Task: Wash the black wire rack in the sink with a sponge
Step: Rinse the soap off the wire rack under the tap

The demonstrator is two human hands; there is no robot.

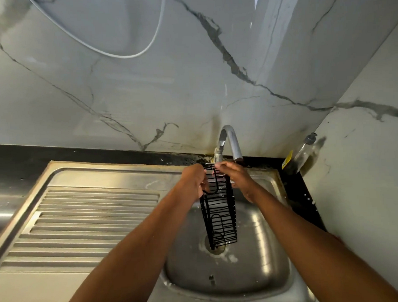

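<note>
Both the left hand and right hand grip the black wire rack upright over the sink, under the faucet.

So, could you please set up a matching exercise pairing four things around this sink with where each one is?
Things:
1. black wire rack
2. tap
3. bottle
4. ribbed draining board

Places:
A. leaning in the corner by the wall, beyond the basin
B. left of the basin
C. held upright over the drain by both hands
D. at the back edge of the sink, spout above the rack

Pairs: 1-C, 2-D, 3-A, 4-B
</note>
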